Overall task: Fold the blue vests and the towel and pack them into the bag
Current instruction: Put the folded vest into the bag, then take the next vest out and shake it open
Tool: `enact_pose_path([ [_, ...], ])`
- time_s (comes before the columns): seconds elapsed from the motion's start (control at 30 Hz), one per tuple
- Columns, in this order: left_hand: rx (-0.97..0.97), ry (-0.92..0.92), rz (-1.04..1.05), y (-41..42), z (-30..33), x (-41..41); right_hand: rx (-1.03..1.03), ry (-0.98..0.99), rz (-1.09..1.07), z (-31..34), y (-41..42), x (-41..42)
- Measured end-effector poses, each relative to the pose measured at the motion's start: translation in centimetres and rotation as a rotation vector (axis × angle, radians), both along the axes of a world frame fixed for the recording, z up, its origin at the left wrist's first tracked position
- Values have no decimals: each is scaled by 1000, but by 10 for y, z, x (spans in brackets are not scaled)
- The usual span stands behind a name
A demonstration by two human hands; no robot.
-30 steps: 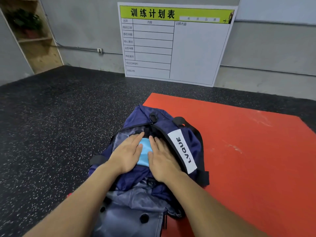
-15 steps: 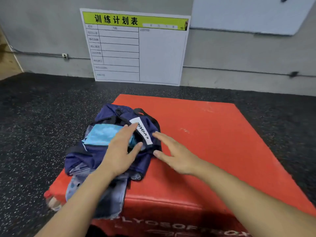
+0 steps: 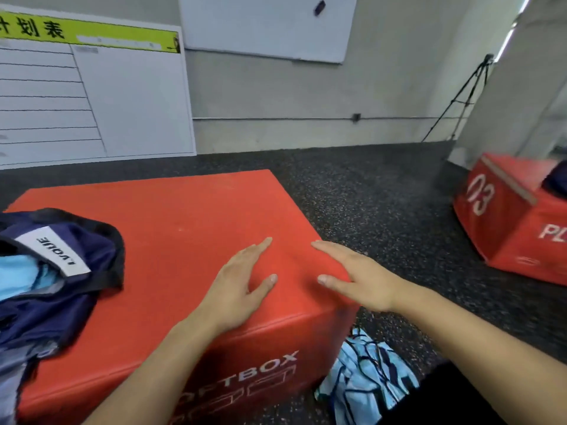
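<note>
— How many things are there, counted out?

— One navy bag (image 3: 58, 271) at the left end of the red soft box (image 3: 184, 216), with one light blue cloth (image 3: 18, 276) showing in its mouth. One patterned light blue cloth (image 3: 365, 378) lies on the speckled floor (image 3: 368, 191) against the box's near right corner. A second red box (image 3: 503, 228), marked 03, stands well apart on the right with something dark on it. Two white boards lean on or hang against the wall, and one tripod (image 3: 460, 96) stands in the far right corner. Two hands.

— Which way does the bag lie?

— Its long axis runs from the near left edge of the view up towards the middle of the box top; the white label strip (image 3: 52, 254) slants the same way, and the opening faces left, partly cut off by the edge.

— And the hands?

— The left hand (image 3: 242, 286) lies flat, fingers straight and together, thumb spread, over the bare box top, holding nothing. The right hand (image 3: 356, 277) is likewise spread flat at the box's right edge, fingers pointing left and away, empty. Whether either palm presses the surface I cannot tell. Both are well apart from the bag.
</note>
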State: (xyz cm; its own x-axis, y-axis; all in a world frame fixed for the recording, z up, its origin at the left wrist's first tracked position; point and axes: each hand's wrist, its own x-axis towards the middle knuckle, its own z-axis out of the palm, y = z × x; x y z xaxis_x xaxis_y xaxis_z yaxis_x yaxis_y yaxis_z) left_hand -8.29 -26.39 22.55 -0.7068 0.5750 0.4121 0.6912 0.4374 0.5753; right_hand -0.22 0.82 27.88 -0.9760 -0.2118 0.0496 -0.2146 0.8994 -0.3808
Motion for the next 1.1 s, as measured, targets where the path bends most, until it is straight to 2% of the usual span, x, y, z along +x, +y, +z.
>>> enact_pose_path([
  [0.23,-77,-104,-195,124,-47,27,9,-129,-229,-36,130,77],
  [0.47,-172,-194,-336,213,-97,47,-65,-242,-384,-89,212,129],
  [0.93,-436,-452,-439,332,-225,66,-252,-458,-515,-224,286,182],
  [1.1,-556,-565,-447,353,-271,69,-277,-458,-514,-264,300,196],
])
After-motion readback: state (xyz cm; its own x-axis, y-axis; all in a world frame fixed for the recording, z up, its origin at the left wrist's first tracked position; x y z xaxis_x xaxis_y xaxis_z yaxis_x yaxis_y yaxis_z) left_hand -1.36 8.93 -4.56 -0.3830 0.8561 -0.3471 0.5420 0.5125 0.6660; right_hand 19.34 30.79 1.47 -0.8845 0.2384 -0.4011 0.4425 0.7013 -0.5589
